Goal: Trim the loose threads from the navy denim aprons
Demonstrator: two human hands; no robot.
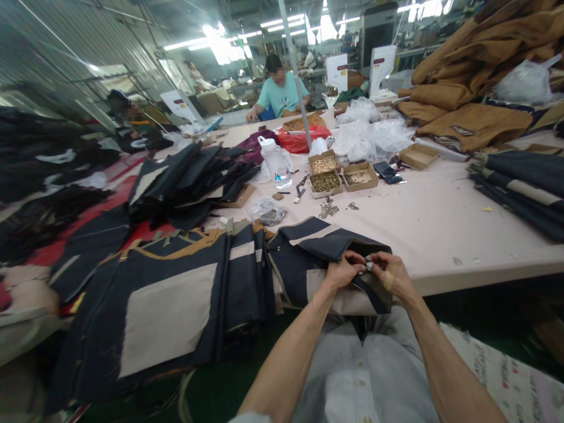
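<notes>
A navy fabric piece (324, 244) with beige panels and an olive inner side lies folded at the table's front edge, partly over my lap. My left hand (346, 270) is closed on its raised edge, fingers bent into the fold. Close beside it, my right hand (390, 273) pinches at the same edge, with white coverings on its fingertips and a tan strip near the thumb. The fingertips of both hands nearly meet. Any small part between them is too small to make out.
Left of me hang navy panels (176, 317) with beige patches; more dark pieces (189, 176) are piled behind. Boxes of small metal parts (326, 182), loose rings (328, 208) and a water jug (275, 161) stand ahead. Brown fabric (476, 123) is heaped right. A co-worker (282, 94) sits opposite.
</notes>
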